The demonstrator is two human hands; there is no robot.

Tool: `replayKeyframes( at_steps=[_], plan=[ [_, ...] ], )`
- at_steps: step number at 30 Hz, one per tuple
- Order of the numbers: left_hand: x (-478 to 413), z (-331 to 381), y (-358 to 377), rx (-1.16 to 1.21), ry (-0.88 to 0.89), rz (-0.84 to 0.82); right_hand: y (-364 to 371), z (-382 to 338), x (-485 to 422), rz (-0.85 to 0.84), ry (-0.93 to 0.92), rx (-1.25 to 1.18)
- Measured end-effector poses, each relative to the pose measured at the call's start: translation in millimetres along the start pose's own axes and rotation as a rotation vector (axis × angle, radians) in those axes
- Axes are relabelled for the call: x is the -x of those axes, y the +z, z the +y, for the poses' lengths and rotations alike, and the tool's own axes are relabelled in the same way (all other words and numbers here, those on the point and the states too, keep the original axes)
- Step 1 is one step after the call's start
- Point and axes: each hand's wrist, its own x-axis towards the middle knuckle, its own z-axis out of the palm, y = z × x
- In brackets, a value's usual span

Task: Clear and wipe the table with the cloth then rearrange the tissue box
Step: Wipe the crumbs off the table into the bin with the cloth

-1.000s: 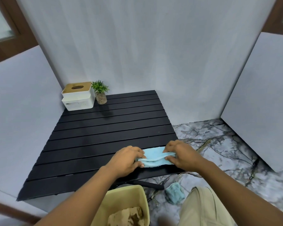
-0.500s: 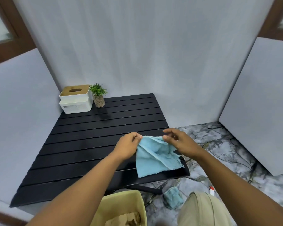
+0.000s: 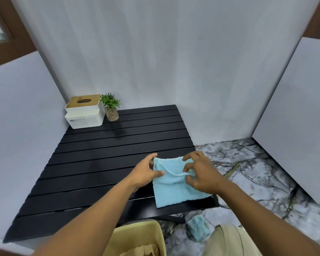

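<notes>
A light blue cloth (image 3: 175, 189) lies spread over the near right corner of the black slatted table (image 3: 100, 163). My left hand (image 3: 146, 171) pinches its upper left edge between thumb and fingers. With curled fingers, my right hand (image 3: 199, 172) pinches a raised fold near the cloth's upper right. The white tissue box (image 3: 84, 112) with a wooden lid stands at the table's far left corner, apart from both hands.
A small potted plant (image 3: 111, 108) stands right of the tissue box. A yellow bin (image 3: 137, 237) with brown contents sits below the table's near edge. Another bluish cloth (image 3: 198, 230) lies on the marble floor (image 3: 248, 172). Grey panels enclose the table.
Both hands lifted the folded cloth off the table, opened it out in the air, then lowered it; it now lies spread on the near right corner.
</notes>
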Motion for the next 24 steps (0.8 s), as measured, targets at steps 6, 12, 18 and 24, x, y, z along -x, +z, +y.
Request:
replayKeyframes(
  at_steps=[6, 12, 18, 24],
  plan=[
    [-12, -9, 9, 0.012, -0.014, 0.178, -6, 14, -50, 0.167, 0.237, -0.255],
    [-9, -6, 10, -0.271, 0.010, 0.309, 12, 28, -64, 0.003, 0.449, -0.259],
    [23, -5, 20, -0.693, 0.172, 0.329, 2, 25, -44, 0.213, 0.432, -0.087],
    [51, -24, 21, -0.703, 0.466, 0.151, -4, 5, -5, -0.066, 0.268, -0.110]
  ],
)
